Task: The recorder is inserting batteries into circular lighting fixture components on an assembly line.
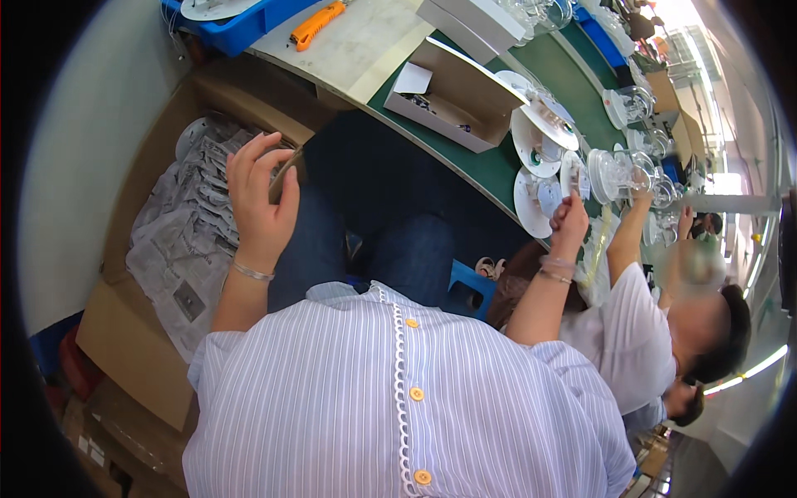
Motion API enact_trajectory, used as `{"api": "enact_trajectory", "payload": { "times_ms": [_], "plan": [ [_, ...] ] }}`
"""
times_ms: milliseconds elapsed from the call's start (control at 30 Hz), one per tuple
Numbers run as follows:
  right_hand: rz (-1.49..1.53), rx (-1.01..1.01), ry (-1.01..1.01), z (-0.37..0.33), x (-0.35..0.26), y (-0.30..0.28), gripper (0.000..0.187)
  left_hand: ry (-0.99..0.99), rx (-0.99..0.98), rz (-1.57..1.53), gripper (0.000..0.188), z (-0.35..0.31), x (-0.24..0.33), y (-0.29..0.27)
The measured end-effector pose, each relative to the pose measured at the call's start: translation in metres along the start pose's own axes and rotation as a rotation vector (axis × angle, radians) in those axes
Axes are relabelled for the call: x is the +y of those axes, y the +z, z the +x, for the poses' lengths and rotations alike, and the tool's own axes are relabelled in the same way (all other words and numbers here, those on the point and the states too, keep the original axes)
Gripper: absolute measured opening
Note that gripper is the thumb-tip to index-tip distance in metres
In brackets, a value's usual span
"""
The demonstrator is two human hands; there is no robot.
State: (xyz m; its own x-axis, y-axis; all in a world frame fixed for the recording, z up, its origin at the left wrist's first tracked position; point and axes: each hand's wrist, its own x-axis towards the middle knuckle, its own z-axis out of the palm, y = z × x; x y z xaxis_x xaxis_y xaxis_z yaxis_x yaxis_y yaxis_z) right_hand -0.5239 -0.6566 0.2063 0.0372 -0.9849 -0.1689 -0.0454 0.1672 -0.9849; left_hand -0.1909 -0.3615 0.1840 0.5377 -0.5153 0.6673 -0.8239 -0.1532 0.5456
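Note:
My left hand (pixel 261 199) is over the near edge of a cardboard box (pixel 133 332), fingers loosely bent and apart from the thumb. The box's brown edge shows between them; whether they touch it I cannot tell. Inside the box lie several plastic-wrapped parts (pixel 195 207) in a stack. My right hand (pixel 570 217) is closed at the bench edge, pinching the lower rim of a small white disc-shaped part (pixel 571 174). Beside that part, white round plates (pixel 531 203) stand and overlap on the green bench top.
An open white carton (pixel 457 100) with small dark parts sits on the bench, near an orange utility knife (pixel 315 25) and a blue tray (pixel 237 33). Clear glass-domed lamp bodies (pixel 623 174) line the right. A co-worker in white (pixel 627 340) sits close on my right.

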Motion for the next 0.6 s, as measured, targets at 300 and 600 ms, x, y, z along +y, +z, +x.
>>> {"api": "enact_trajectory", "payload": {
  "times_ms": [300,600],
  "plan": [
    [-0.551,-0.564,-0.954,-0.044,-0.01,0.164,0.015,-0.24,-0.207,0.175,0.018,-0.032,-0.072,0.005],
    [-0.759,-0.805,-0.344,0.008,0.0,0.228,0.032,-0.928,-0.732,0.258,0.041,-0.118,-0.203,-0.022]
  ]
}}
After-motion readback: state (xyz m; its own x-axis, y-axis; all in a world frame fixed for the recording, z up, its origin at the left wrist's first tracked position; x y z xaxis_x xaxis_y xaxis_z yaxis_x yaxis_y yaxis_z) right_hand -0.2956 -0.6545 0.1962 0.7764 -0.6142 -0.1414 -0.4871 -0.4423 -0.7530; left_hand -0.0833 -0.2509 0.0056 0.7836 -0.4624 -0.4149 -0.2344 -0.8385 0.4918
